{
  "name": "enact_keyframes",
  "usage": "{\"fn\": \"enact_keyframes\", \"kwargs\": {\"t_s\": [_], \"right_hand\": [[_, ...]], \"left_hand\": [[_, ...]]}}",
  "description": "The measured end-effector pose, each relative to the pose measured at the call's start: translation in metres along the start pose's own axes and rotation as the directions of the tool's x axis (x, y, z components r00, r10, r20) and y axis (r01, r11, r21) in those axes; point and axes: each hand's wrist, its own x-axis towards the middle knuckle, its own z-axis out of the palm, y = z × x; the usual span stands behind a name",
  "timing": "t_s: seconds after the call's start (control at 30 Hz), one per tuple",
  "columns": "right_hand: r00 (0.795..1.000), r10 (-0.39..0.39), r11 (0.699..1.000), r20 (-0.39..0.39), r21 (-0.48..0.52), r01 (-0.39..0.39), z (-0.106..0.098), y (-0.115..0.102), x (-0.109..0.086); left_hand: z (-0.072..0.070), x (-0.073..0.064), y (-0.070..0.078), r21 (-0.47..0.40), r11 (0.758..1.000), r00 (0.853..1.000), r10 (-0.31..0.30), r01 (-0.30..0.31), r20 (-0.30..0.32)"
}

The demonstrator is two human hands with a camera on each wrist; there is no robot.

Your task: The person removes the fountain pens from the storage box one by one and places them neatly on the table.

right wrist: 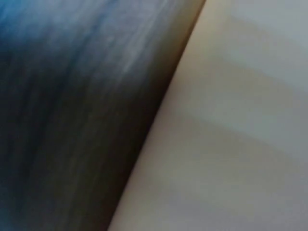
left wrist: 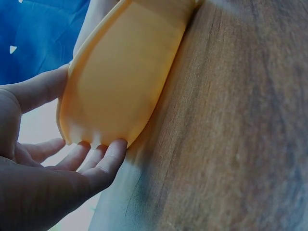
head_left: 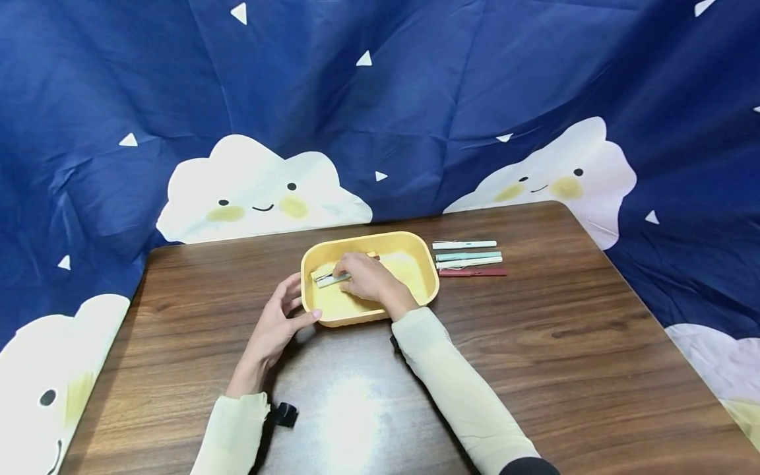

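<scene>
A yellow plastic basket [head_left: 429, 284] stands on the table. My left hand [head_left: 279, 323] grips its left end: the thumb lies on the rim and the fingertips touch the outer wall, also seen in the left wrist view around the basket wall [left wrist: 115, 72]. Inside the basket, my right hand [head_left: 371, 280] reaches down with thumb and forefinger on either side of a pale pen [head_left: 328, 282]. Beside that pen lies a yellow pen [head_left: 320, 272], and another yellowish one [head_left: 372, 254] shows partly behind the hand. The right wrist view is blurred and shows no fingers.
To the right of the basket several pens lie roughly parallel: a white pen [head_left: 466, 245], a teal pen [head_left: 469, 255], another white pen [head_left: 470, 263] and a dark red pen [head_left: 475, 272]. A blue curtain [head_left: 410, 112] with clouds hangs behind the wooden table [head_left: 564, 356].
</scene>
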Motion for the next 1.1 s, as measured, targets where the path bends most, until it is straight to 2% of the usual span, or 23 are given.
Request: {"fn": "enact_keyframes", "kwargs": {"t_s": [0.23,0.53,0.87,1.1], "right_hand": [[0.999,0.041,0.999,0.033,-0.012,-0.041,0.0018,0.0011,0.0001],[0.999,-0.027,1.0,0.035,0.011,0.027,0.0021,0.0038,0.0029],[0.998,0.017,0.999,0.06,0.038,-0.02,0.0029,0.0026,0.0023],[0.998,-0.003,0.996,0.061,0.09,-0.002,0.0026,0.0044,0.0015]], "left_hand": [[0.0007,-0.0008,0.0012,0.009,1.0,1.0,-0.017,0.017,-0.002],[0.0008,-0.0015,0.0033,0.012,1.0,1.0,-0.016,0.016,0.002],[0.0011,-0.0001,0.0015,0.016,1.0,1.0,-0.016,0.016,-0.004],[0.0008,-0.0014,0.0016,0.001,1.0,1.0,-0.007,0.007,0.01]]}}
